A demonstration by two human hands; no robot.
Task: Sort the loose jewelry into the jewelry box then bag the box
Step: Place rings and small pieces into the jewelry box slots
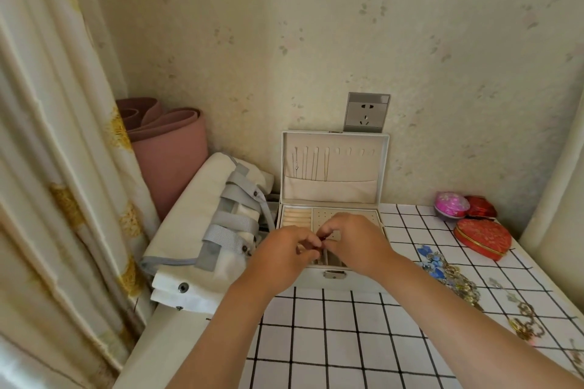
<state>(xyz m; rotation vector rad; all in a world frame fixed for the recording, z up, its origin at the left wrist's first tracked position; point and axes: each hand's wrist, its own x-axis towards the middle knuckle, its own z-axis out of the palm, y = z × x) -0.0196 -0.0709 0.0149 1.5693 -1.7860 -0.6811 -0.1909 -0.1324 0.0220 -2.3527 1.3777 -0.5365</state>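
Far to the left of the hands stands a rolled pink mat, soft and thick. Just beside the left hand lies the white cloth bag with grey woven straps, folded flat. The left hand has its fingers curled in, and so does the right hand. Their tips meet and pinch a tiny dark red thing, too small to make out. Both hands hover over the open white box and hide most of its trays. Its lid stands up behind them. To the right of the right hand, the loose jewelry, blue and gold, lies tangled on checked cloth. Further right sit a red heart tin and a shiny pink round tin.
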